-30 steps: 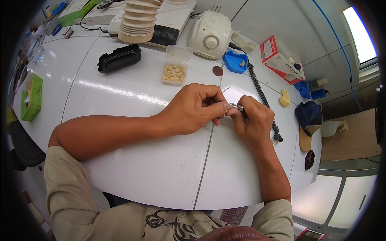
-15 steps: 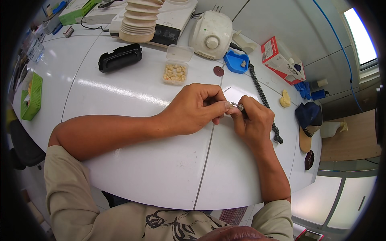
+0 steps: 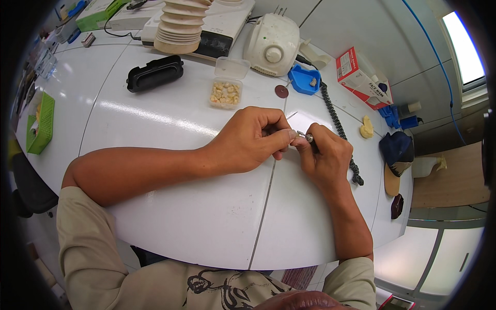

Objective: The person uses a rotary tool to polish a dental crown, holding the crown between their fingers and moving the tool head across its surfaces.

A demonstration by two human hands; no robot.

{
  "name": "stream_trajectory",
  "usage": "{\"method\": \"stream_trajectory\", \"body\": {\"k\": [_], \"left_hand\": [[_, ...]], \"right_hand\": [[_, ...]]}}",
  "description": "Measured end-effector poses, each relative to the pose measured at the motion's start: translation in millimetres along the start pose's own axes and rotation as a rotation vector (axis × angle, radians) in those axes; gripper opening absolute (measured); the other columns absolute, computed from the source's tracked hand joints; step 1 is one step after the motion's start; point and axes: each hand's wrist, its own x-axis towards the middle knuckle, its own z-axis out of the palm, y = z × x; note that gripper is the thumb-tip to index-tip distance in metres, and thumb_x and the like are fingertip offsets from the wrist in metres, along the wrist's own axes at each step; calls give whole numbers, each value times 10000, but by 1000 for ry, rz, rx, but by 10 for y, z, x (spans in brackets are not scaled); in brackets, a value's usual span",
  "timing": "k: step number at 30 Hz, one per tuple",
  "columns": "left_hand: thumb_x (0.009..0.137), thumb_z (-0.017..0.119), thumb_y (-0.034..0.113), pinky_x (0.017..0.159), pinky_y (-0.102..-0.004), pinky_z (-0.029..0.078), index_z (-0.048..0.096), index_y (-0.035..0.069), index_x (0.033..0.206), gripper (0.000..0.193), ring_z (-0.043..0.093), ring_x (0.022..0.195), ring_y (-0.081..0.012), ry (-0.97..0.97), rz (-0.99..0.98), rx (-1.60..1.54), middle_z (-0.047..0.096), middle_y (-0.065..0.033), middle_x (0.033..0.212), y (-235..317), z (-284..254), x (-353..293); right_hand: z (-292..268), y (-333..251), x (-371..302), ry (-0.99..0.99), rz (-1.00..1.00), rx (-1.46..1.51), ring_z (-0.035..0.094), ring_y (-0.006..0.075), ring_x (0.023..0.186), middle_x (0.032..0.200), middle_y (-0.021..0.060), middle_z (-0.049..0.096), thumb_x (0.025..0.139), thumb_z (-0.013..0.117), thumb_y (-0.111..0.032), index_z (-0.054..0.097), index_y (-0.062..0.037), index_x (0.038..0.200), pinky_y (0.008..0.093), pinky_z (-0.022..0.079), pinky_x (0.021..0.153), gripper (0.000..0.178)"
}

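My left hand [image 3: 248, 142] is closed in a pinch at the middle of the white table [image 3: 212, 217]; the small piece at its fingertips is too hidden to name. Close against it, my right hand [image 3: 328, 157] grips a rotary handpiece, whose metal nose [image 3: 309, 138] points at the left fingertips. Most of the handpiece body is covered by my fingers. Behind the right hand runs a black coiled cord [image 3: 332, 109]. A thin pin-like tool lies just beyond my hands. Farther off are a dark red-brown disc [image 3: 281, 91] and an open clear box [image 3: 226, 94] of small yellowish pieces.
At the back stand a cream control box [image 3: 273, 44] with a knob and a ribbed hose [image 3: 179, 26]. A blue tray [image 3: 304, 81], a mask box [image 3: 363, 77] and a cap [image 3: 398, 152] are on the right. Leftward are a black case [image 3: 155, 74] and green basket [image 3: 41, 124].
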Motion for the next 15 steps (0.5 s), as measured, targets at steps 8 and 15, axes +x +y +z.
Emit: {"method": "stream_trajectory", "body": {"k": [8, 15], "left_hand": [[1107, 674, 199, 734, -241, 545, 721, -3, 1019, 225, 660, 787, -64, -3, -3, -6, 703, -11, 895, -15, -7, 1], [1099, 686, 189, 746, -245, 559, 719, -6, 1020, 213, 653, 790, -62, -9, -17, -6, 702, -12, 895, 6, -3, 5]], "right_hand": [[4, -21, 11, 1, 9, 24, 521, 238, 490, 614, 51, 545, 938, 848, -387, 570, -80, 750, 371, 377, 467, 455], [5, -5, 1, -12, 21, 20, 523, 243, 491, 618, 54, 549, 936, 850, -381, 571, -80, 758, 374, 373, 466, 448]]}}
